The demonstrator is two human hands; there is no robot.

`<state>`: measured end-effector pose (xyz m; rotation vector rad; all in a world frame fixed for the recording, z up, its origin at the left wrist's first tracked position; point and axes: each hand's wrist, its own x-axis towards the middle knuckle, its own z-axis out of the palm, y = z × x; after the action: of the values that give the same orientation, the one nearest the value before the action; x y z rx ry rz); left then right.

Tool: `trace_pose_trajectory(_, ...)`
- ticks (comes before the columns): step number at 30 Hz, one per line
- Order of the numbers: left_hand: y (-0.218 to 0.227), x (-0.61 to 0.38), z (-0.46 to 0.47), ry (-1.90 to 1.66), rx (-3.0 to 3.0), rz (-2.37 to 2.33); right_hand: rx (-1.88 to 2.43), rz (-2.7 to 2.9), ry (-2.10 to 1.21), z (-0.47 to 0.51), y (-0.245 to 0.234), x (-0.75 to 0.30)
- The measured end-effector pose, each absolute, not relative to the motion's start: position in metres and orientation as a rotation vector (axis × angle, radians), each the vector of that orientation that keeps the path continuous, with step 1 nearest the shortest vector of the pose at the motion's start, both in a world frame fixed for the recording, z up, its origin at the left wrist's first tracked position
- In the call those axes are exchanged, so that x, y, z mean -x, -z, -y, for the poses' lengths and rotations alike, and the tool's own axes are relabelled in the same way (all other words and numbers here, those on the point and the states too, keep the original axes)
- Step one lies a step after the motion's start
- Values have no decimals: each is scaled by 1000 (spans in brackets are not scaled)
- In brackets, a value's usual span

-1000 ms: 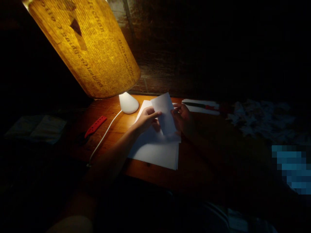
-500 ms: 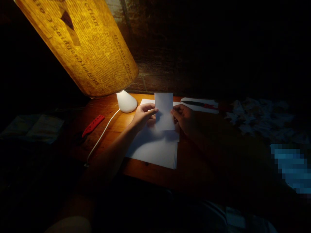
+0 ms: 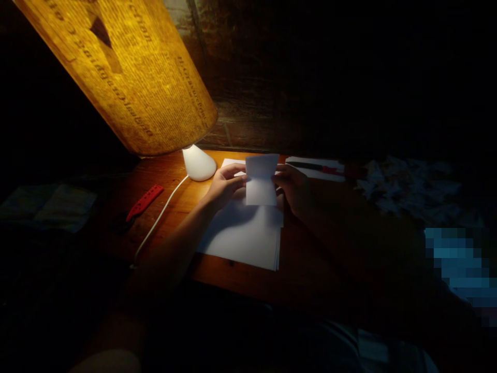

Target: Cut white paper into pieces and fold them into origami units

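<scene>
A small white sheet of paper [image 3: 261, 189] is held upright between my two hands, with a crease across it and its top part bent. My left hand [image 3: 227, 185] pinches its left edge between thumb and fingers. On the right edge, the thumb and fingers of my right hand [image 3: 293, 185] grip it in shadow. Under the hands lies a stack of larger white paper sheets [image 3: 244, 238] on the wooden table [image 3: 221, 277].
A lamp with a yellow printed shade [image 3: 128, 77] and white base [image 3: 199, 163] stands at the back left, its white cord [image 3: 161, 217] running forward. A red-handled tool [image 3: 145, 202] lies left. Back right are a dark-bladed knife [image 3: 306, 165] on paper and a pile of folded paper pieces [image 3: 411, 186].
The small paper's upper part, flat before, now bends at a crease, and the sheet is tilted differently. Both hands keep hold of its edges. The view has shifted slightly.
</scene>
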<state>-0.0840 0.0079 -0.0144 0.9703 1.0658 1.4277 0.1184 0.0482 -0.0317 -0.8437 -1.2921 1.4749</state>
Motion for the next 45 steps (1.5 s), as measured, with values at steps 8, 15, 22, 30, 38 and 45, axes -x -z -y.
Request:
trace_pose_trajectory(8, 16, 88, -8, -1360, -1336, -1018, 803, 1365, -1389, -46, 29, -120)
trace_pose_trajectory(15, 20, 93, -13, -1535, -1390, -1106, 803, 1381, -1517, -41, 32, -115)
trace_pose_trajectory(22, 11, 94, -7, -1471, -1208, -962, 890, 1546, -1231, -40, 39, -113)
trace_pose_trajectory(30, 9, 83, -1, -1268, -1360, -1009, 675, 1907, -817, -23, 20, -118)
trace_pose_trajectory(38, 14, 86, -5, -1487, -1264, -982, 824, 1839, -965, -26, 22, -119)
trace_pose_trajectory(45, 14, 85, -5, -1468, -1245, -1020, 856, 1825, -971, -24, 19, -119)
